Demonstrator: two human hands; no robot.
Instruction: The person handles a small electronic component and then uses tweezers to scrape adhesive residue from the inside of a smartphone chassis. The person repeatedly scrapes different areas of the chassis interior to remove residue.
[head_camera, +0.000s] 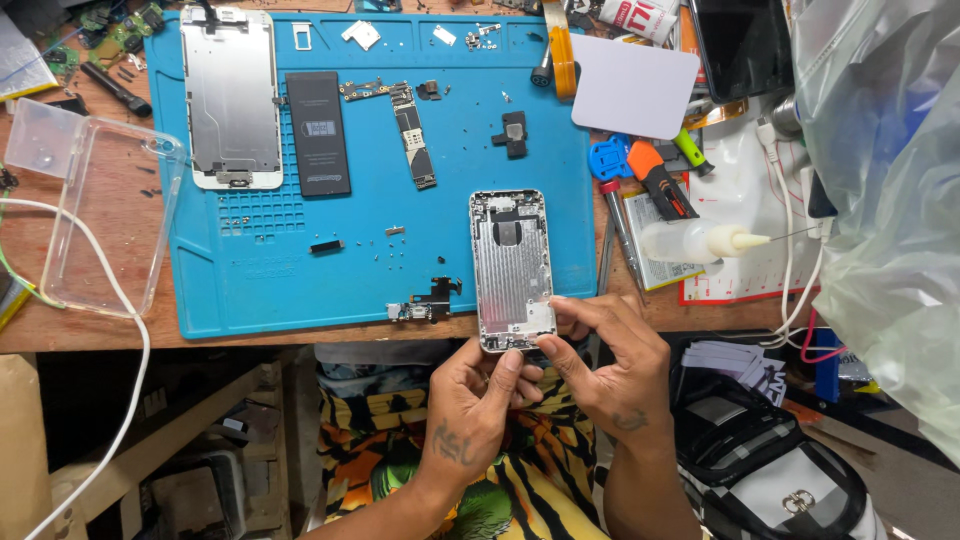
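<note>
Silver phone housing over blue mat edge: my left hand grips its bottom end, right hand fingertips pinch the lower right corner.

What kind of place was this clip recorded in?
Most likely a phone repair bench. Both hands, left hand and right hand, hold an emptied phone housing over a blue repair mat carrying a detached screen, battery and loose screws.
</note>
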